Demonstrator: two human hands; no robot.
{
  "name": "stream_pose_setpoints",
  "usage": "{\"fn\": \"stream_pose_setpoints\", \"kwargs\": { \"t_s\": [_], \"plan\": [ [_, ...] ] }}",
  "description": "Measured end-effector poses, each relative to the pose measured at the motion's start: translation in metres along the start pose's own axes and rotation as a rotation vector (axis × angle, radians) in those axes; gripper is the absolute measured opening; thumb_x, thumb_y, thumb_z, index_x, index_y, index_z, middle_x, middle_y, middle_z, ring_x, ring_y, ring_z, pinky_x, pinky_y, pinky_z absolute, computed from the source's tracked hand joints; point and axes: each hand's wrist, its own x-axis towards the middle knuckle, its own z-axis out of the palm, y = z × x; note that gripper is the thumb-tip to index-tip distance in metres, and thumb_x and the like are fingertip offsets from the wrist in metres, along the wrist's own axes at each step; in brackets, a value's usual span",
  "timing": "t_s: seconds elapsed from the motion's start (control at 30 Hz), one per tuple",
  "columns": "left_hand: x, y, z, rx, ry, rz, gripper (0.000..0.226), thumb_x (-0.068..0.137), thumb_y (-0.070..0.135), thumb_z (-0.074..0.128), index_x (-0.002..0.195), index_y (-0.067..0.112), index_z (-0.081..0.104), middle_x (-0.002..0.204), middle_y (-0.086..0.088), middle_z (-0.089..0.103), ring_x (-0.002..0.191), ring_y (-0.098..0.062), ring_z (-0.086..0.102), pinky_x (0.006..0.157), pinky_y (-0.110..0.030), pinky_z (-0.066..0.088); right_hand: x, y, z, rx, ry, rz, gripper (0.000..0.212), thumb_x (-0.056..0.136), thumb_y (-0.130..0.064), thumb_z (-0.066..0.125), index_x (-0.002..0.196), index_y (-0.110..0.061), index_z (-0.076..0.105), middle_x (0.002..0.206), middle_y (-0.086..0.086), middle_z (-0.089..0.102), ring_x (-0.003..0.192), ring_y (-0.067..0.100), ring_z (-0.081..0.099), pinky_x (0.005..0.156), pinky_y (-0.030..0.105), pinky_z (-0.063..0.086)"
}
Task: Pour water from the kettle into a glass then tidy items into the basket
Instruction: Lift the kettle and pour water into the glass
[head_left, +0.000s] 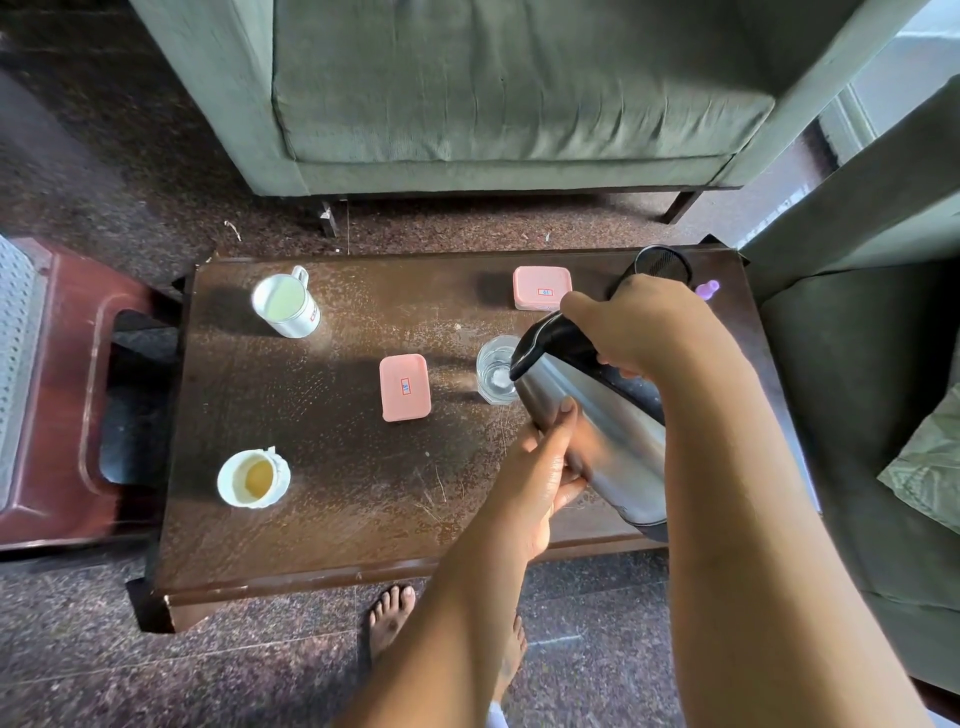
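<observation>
Pouring step underway. Right hand (641, 325) gripping black handle of kettle (597, 431), right of centre frame, tilting it spout-down over glass (496, 369). Left hand (545, 467) supporting kettle's steel body, thumb and fingers curling round it. Glass standing on counter (337, 519), some water showing inside; level hard to judge.

Tidying not yet beginning: two pink boxes (405, 387), white mug (285, 305) upper left, small cup (253, 478) lower left all sitting loose on counter. Basket probably red crate (57, 395) at left edge; uncertain.
</observation>
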Motion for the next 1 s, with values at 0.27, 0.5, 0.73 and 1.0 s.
{"fn": "stream_pose_setpoints", "kwargs": {
  "t_s": [0.27, 0.5, 0.73, 1.0],
  "plan": [
    [-0.0013, -0.0015, -0.0007, 0.007, 0.003, 0.007, 0.053, 0.088, 0.045, 0.061, 0.123, 0.006, 0.053, 0.1, -0.01, 0.063, 0.101, -0.022, 0.064, 0.093, -0.036, 0.052, -0.0028, -0.0001, -0.0003, -0.008, 0.009, -0.019, 0.048, 0.081, -0.055, 0.039, 0.082, -0.012, 0.06, 0.082, 0.01, 0.064, 0.08, 0.031, 0.061, 0.071, 0.031, 0.044],
    [-0.0025, -0.0016, -0.001, 0.003, 0.004, -0.003, 0.047, 0.089, 0.044, 0.061, 0.114, 0.005, 0.054, 0.095, -0.012, 0.06, 0.092, -0.021, 0.062, 0.083, -0.031, 0.056, -0.0028, -0.0013, -0.0002, -0.017, -0.004, -0.024, 0.046, 0.081, -0.055, 0.04, 0.077, -0.013, 0.058, 0.077, 0.009, 0.061, 0.077, 0.03, 0.057, 0.069, 0.031, 0.04],
    [-0.0027, -0.0001, -0.0013, 0.002, 0.011, -0.013, 0.052, 0.088, 0.045, 0.062, 0.121, 0.006, 0.056, 0.097, -0.012, 0.06, 0.091, -0.02, 0.063, 0.088, -0.034, 0.055, -0.0008, -0.0023, 0.0009, -0.031, 0.003, -0.03, 0.045, 0.079, -0.055, 0.039, 0.079, -0.015, 0.058, 0.078, 0.01, 0.061, 0.078, 0.03, 0.057, 0.069, 0.031, 0.038],
    [-0.0006, 0.0015, -0.0016, -0.003, 0.014, -0.013, 0.049, 0.087, 0.045, 0.063, 0.117, 0.008, 0.057, 0.094, -0.008, 0.064, 0.093, -0.02, 0.065, 0.095, -0.038, 0.053, -0.0008, -0.0019, -0.0002, -0.022, 0.014, -0.03, 0.048, 0.08, -0.056, 0.039, 0.08, -0.014, 0.061, 0.077, 0.01, 0.061, 0.079, 0.03, 0.058, 0.069, 0.03, 0.038]
  ]
}}
